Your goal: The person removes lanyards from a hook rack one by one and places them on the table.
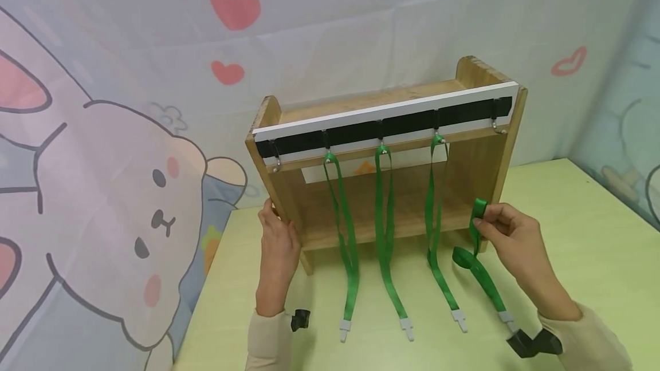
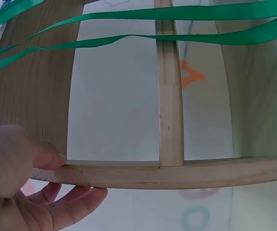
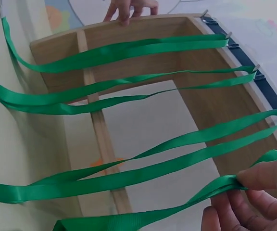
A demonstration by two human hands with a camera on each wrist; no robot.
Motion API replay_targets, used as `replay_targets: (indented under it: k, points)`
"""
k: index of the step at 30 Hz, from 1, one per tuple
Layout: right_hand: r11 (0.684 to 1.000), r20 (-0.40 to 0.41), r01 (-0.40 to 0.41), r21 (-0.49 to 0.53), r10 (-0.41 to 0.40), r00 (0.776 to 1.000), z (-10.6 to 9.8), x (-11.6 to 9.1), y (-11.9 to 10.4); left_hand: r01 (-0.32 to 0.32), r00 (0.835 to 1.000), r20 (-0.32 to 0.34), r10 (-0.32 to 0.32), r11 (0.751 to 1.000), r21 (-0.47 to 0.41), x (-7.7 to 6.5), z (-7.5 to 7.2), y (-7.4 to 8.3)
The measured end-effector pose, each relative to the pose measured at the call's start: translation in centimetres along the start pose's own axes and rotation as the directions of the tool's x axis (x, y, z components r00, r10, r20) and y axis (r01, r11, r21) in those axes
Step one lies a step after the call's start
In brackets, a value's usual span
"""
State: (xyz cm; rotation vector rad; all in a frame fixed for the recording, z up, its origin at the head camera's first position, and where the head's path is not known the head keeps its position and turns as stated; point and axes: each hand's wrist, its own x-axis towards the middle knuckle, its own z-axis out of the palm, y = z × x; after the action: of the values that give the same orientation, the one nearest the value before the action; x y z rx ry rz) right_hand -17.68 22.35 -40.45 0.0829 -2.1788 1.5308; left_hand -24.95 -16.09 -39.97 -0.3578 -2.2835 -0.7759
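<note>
My left hand [image 1: 278,253] grips the left side panel of a wooden rack [image 1: 361,233], thumb on one face and fingers on the other in the left wrist view. Between thumb and fingers my right hand [image 1: 515,239] pinches the loop end of a green lanyard [image 1: 482,276], beside the rack's right leg. The lanyard's pale clip [image 1: 506,318] lies low, near the right wrist. Three more green lanyards, a left one [image 1: 346,245], a middle one [image 1: 384,233] and a right one [image 1: 432,233], hang from metal hooks, their clips reaching down over the table.
A white board with a black strip [image 1: 356,132] runs along the rack's upper front. Its far-left hook [image 1: 277,164] and far-right hook [image 1: 497,126] bear nothing. The rack stands on a pale green table [image 1: 582,216] before a cartoon-printed backdrop [image 1: 330,27].
</note>
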Motion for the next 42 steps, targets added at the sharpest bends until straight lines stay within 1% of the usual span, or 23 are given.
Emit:
replay_targets:
  k: [5,10,17,20,25,27,30,34,38,42]
  points:
    - [0.999,0.076,-0.011,-0.038,0.014,0.997,-0.1,-0.1,1.0,0.004,1.000,-0.001,-0.004,1.000,0.013,0.2,0.1,0.0]
    - [0.994,0.100,0.010,-0.109,0.001,0.995,-0.2,-0.2,2.0,0.009,1.000,0.026,-0.009,1.000,0.011,0.0,0.0,-0.1]
    - [0.980,0.168,0.027,-0.196,0.006,0.986,-0.7,-0.7,3.4,0.008,1.000,0.019,-0.009,1.000,0.003,-0.4,-0.1,-0.2]
    - [0.977,0.196,0.023,-0.214,0.019,0.980,-0.8,-0.9,3.9,0.003,1.000,0.019,-0.003,1.000,0.001,-0.4,0.0,-0.3]
    - [0.975,0.231,-0.017,-0.224,0.070,0.970,-0.3,-1.1,4.9,-0.006,1.000,0.015,0.006,1.000,0.001,-0.2,0.0,-0.2]
    - [0.969,0.237,-0.022,-0.244,0.082,0.968,-0.2,-1.2,5.4,-0.010,1.000,0.014,0.010,1.000,-0.002,-0.2,0.0,-0.2]
    - [0.957,0.248,-0.003,-0.289,0.078,0.966,0.2,-1.3,6.1,-0.020,1.000,0.014,0.020,1.000,-0.002,-0.1,0.0,-0.3]
    - [0.934,0.271,0.031,-0.357,0.072,0.960,0.3,-1.5,6.9,-0.020,1.000,0.018,0.020,1.000,-0.007,-0.1,0.0,-0.3]
    - [0.920,0.302,0.051,-0.389,0.076,0.950,0.5,-1.7,7.4,-0.009,1.000,0.027,0.009,1.000,-0.009,-0.2,0.0,-0.2]
    - [0.908,0.314,0.084,-0.411,0.054,0.948,0.6,-1.9,7.9,0.000,1.000,0.029,0.000,1.000,-0.014,-0.2,0.0,-0.1]
